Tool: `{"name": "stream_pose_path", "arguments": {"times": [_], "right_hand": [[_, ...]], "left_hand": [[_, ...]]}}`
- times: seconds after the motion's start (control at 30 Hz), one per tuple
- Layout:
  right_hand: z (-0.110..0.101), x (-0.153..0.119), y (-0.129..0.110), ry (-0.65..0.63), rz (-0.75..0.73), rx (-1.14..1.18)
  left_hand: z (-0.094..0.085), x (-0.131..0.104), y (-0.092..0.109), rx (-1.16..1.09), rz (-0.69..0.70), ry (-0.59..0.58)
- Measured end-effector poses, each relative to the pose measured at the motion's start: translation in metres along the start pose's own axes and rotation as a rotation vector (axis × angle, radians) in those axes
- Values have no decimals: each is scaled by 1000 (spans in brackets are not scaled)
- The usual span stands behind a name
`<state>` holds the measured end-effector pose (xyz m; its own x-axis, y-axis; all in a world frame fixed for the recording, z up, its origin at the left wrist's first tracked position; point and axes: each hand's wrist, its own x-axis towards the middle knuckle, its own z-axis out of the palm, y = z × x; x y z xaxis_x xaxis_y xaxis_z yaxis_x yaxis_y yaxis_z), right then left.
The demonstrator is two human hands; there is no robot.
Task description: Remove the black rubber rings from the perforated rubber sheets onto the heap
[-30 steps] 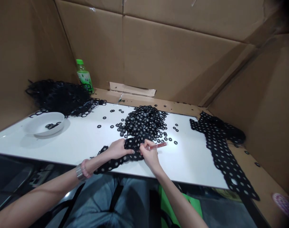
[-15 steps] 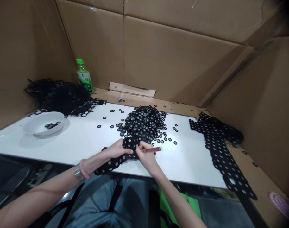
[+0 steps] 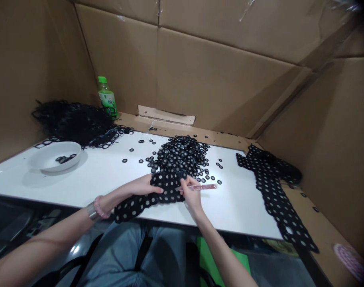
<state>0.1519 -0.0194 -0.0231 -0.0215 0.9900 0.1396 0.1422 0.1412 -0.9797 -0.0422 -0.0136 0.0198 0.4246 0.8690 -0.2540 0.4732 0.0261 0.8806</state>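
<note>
A black strip with pale round dots (image 3: 166,193) lies near the front edge of the white table, its left end hanging over that edge. My left hand (image 3: 146,185) grips the strip's upper left part, thumb on top and the other fingers hidden beneath. In my right hand (image 3: 191,193) is a slim reddish-brown tool (image 3: 210,186), its clear tip pointing left onto the strip. Just behind the strip rises a heap of small black rings with pale centres (image 3: 182,153), and loose ones are scattered around it.
A white bowl (image 3: 58,157) with a few black pieces sits at left. Behind it are tangled black scraps (image 3: 77,121) and a green-capped bottle (image 3: 107,97). Another dotted black sheet (image 3: 277,195) lies at right, over the table's edge. Cardboard walls surround the table.
My right hand has shifted slightly right, and the tool now points more level. My left hand has moved a little left, leaving more of the dotted strip uncovered between the hands.
</note>
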Motion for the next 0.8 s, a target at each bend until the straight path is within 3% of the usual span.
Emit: {"name": "stream_pose_path", "arguments": {"times": [0.1,0.27,0.47,0.8], "right_hand": [[-3,4,4,47,36,78],[0,4,1,28,54,140],[0,3,-4,50,61,179],[2,-1,-5,19,-20,163]], "left_hand": [[-23,0,5,69,-49,-171],[-45,23,12,137,-207,-136],[-20,48,19,287,-148,-95],[10,35,11,414,18,2]]}}
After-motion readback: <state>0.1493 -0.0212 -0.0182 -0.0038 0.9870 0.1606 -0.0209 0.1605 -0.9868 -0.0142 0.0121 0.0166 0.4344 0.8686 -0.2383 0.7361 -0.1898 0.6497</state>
